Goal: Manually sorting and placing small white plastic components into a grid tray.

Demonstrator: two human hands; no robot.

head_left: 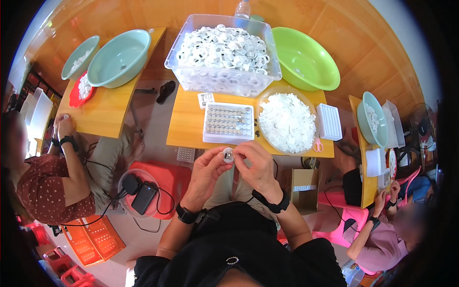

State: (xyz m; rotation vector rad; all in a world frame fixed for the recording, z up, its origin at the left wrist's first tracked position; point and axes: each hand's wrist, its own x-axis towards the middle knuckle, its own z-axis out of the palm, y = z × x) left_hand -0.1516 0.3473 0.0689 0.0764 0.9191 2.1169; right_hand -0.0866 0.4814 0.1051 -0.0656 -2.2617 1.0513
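Note:
Just in front of the table's near edge, my left hand (209, 168) pinches a small round white plastic part (228, 155) with a dark slot and a bit of metal in its face. Close beside it is my right hand (258, 167), its thumb and forefinger pressed together at the part's right side; whatever lies between them is too small to make out. Beyond my hands stands a white tray (228, 139) holding rows of silver button cells (228, 119). Right of the tray, a round clear bowl (262, 138) is heaped with small white pieces (288, 120).
A clear bin (215, 83) full of white ring-shaped parts and a green basin (306, 62) fill the table's back. Pink scissors (318, 145) and another white tray (330, 122) lie at right. Co-workers sit either side; a red stool (169, 189) with a power bank (144, 198) stands left.

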